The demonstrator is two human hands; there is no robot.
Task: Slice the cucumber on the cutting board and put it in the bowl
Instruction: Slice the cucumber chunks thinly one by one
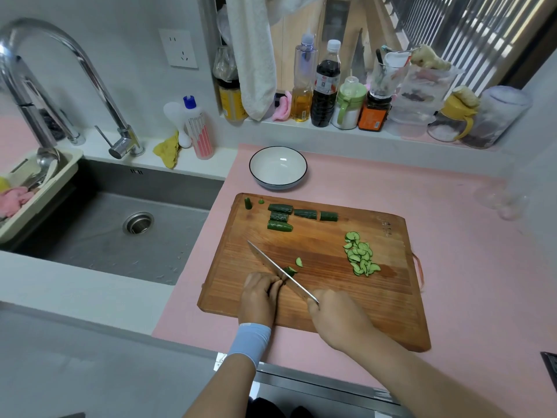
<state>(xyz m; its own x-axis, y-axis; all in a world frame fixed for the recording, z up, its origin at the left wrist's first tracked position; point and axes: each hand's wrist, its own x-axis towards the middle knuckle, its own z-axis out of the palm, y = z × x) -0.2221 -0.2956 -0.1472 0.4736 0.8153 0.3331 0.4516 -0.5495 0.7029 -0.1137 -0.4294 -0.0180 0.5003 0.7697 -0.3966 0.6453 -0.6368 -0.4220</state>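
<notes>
A wooden cutting board (316, 300) lies on the pink counter. My left hand (259, 292) holds down a short cucumber piece (290, 270) near the board's front left. My right hand (337, 315) grips the handle of a knife (275, 267), whose blade rests against that piece. One fresh slice (298, 261) lies just beyond the blade. A pile of thin half-round slices (360, 254) sits on the board's right side. Several uncut cucumber chunks (297, 216) and two end tips (248, 203) lie along the far edge. A white bowl (265, 173) with a dark rim stands behind the board, with nothing in it.
A steel sink (120, 230) with a tall faucet (60, 70) lies to the left. Bottles and jars (331, 95) line the window ledge at the back. A cream dish rack (36, 188) sits at the sink's far left. A dish soap bottle (199, 131) stands by the wall.
</notes>
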